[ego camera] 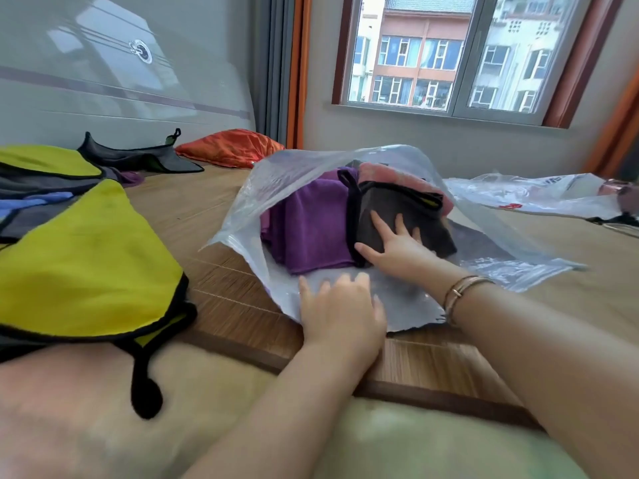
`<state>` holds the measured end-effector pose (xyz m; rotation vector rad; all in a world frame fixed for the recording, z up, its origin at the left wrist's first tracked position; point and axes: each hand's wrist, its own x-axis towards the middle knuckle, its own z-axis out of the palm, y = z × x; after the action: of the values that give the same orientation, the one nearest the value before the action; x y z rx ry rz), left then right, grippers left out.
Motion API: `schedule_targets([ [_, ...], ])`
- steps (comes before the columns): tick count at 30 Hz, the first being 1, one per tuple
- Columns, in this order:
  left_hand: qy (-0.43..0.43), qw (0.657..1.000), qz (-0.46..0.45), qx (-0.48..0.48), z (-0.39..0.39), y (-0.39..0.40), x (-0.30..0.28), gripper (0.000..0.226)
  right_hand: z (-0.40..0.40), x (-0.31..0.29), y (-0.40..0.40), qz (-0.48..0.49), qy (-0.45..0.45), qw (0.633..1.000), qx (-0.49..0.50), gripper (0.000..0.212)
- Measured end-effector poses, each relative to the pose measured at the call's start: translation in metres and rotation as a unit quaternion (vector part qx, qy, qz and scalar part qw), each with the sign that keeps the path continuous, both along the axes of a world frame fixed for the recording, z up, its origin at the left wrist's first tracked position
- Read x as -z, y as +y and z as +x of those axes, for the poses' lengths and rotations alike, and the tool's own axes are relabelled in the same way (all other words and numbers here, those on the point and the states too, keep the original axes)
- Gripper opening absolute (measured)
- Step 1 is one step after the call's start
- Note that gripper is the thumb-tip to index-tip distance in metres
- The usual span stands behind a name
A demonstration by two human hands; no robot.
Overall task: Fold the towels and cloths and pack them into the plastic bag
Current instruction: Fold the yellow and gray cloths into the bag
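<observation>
- Towels folded and stacked inside a clear plastic bag [276,188] lie on the woven bamboo mat [214,216] in the middle of the view; the bag's mouth gapes toward the person.
- Inside the bag, a folded purple towel [307,219] sits on the left, a dark grey cloth with black edging [394,209] lies beside it on the right, and a pink towel [390,176] shows behind and under the grey one.
- Right hand [397,243] reaches into the bag, fingers straight and spread, palm flat on top of the dark grey cloth; it grips nothing. A thin metal bracelet [463,292] circles that wrist.
- Left hand [340,312] lies flat on the near lower lip of the bag, fingers extended and slightly apart, pressing the plastic onto the mat.
- Yellow-green cloths with black trim [86,257] are spread at the left, one overlapping the person's knee, with grey and blue cloths under them.
- Farther back lie a grey cloth with a hanging loop [138,157] and an orange cushion [231,148].
- A second clear plastic bag with red print [529,195] lies at the right, well apart from the hands.
</observation>
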<state>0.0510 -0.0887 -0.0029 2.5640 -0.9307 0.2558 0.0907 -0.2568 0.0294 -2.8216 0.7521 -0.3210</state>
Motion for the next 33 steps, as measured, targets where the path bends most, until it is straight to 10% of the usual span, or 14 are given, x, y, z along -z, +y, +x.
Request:
schedule_targets([
  [10,0.006,0.945,-0.324,-0.048,-0.034,0.151,-0.022,0.02,-0.099,-0.02,0.154,-0.042,-0.208,0.954,-0.21,0.026],
  [16,0.041,0.929,-0.319,-0.181,-0.004,0.247,-0.022,0.024,-0.079,-0.011,0.265,-0.025,-0.236,0.899,-0.368,0.019],
  [21,0.08,0.942,-0.213,-0.247,0.021,0.29,-0.002,0.038,-0.038,0.016,0.294,-0.027,-0.069,0.948,-0.31,0.051],
  [28,0.077,0.947,-0.221,-0.218,0.031,0.295,0.009,0.049,-0.025,0.022,0.283,0.062,-0.163,0.946,-0.275,0.017],
  [33,0.146,0.888,-0.372,-0.227,0.039,0.287,0.003,0.045,-0.029,0.003,0.274,0.07,-0.281,0.921,-0.261,0.018],
])
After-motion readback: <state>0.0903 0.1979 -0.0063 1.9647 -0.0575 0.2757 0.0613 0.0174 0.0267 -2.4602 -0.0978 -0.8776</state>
